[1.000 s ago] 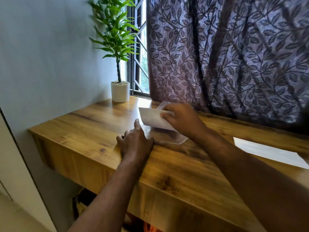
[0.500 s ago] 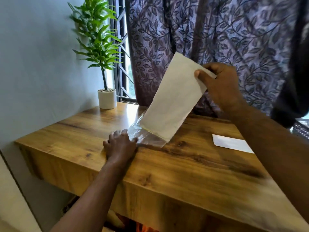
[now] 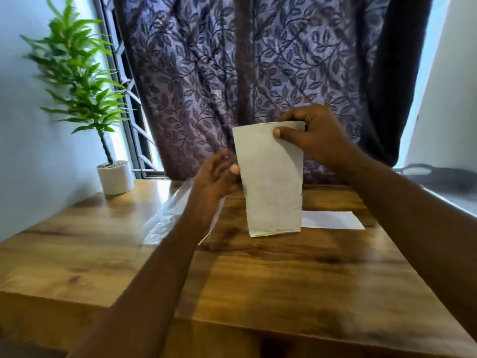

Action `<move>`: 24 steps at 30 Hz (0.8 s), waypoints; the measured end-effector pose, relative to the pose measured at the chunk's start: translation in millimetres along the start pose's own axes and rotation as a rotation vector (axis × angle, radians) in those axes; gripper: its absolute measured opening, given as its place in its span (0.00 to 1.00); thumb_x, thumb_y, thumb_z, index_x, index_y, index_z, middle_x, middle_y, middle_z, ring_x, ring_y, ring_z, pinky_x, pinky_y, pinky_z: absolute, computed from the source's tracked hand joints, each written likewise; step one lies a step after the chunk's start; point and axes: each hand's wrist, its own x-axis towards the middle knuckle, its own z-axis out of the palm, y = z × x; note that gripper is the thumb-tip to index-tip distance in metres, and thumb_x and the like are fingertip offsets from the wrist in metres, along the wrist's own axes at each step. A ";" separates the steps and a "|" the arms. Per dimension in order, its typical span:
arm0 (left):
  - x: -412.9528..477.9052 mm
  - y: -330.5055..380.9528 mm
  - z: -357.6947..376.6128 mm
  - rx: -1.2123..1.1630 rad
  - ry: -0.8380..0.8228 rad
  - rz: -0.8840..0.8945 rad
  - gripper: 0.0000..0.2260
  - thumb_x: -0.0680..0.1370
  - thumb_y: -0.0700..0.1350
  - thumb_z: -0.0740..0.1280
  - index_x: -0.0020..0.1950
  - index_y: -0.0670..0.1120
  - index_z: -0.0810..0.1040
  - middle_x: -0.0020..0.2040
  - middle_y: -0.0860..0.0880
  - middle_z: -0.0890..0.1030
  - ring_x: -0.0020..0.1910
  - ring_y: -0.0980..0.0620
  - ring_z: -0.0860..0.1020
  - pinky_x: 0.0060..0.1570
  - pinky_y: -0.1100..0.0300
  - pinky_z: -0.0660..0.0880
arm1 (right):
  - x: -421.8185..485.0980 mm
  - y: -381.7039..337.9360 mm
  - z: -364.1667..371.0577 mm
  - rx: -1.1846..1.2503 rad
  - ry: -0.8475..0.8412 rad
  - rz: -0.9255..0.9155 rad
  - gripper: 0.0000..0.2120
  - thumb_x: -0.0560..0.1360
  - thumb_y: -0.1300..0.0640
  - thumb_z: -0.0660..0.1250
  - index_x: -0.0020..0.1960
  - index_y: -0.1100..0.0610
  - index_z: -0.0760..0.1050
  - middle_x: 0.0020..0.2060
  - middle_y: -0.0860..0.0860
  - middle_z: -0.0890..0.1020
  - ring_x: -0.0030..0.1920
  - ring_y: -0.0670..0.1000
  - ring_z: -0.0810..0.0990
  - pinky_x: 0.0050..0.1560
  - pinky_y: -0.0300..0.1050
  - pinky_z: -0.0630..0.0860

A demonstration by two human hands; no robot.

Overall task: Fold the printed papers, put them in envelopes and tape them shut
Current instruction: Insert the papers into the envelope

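One envelope (image 3: 271,182), upright over the desk (image 3: 284,275) mid-far area, lower edge just above the wood. R hand (image 3: 317,135) pinches its top edge, thumb in front. L hand (image 3: 214,179): thumb tip touches the envelope's left edge; fingers blurred, can't tell if they grip. One flat white paper (image 3: 333,220) lies near the far-right edge. One clear plastic bag (image 3: 167,218) lies far-left. One potted plant (image 3: 114,177) at the far-left corner. Wood-grain top; leaf-print curtain (image 3: 206,73) & barred window (image 3: 124,81) behind.
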 end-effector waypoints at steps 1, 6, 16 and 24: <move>7.2 1.1 12.1 -0.024 -0.047 0.016 0.20 0.79 0.43 0.69 0.70 0.45 0.71 0.63 0.46 0.81 0.62 0.49 0.80 0.59 0.48 0.79 | -2.9 2.4 -1.6 0.013 -0.006 0.004 0.08 0.76 0.54 0.73 0.51 0.59 0.84 0.44 0.50 0.84 0.39 0.41 0.79 0.42 0.33 0.76; 31.8 4.2 59.9 0.020 0.096 0.017 0.08 0.78 0.43 0.70 0.57 0.47 0.80 0.50 0.48 0.86 0.48 0.49 0.85 0.47 0.49 0.82 | -25.1 6.6 -7.2 0.177 0.101 0.071 0.10 0.74 0.56 0.75 0.55 0.55 0.81 0.49 0.49 0.84 0.46 0.44 0.83 0.47 0.41 0.81; 47.3 -18.3 85.5 -0.437 0.453 -0.105 0.05 0.79 0.38 0.67 0.53 0.46 0.81 0.45 0.50 0.86 0.42 0.51 0.83 0.32 0.60 0.79 | -117.8 92.9 -8.7 0.230 -0.192 0.594 0.13 0.72 0.55 0.78 0.54 0.59 0.83 0.46 0.52 0.87 0.44 0.52 0.86 0.46 0.56 0.84; 7.3 -86.9 33.4 0.011 0.359 -0.233 0.11 0.75 0.38 0.71 0.56 0.47 0.82 0.52 0.43 0.85 0.53 0.39 0.83 0.52 0.38 0.80 | -152.3 161.5 -18.4 0.421 0.097 0.885 0.13 0.70 0.68 0.76 0.53 0.58 0.81 0.47 0.56 0.86 0.49 0.57 0.86 0.52 0.62 0.83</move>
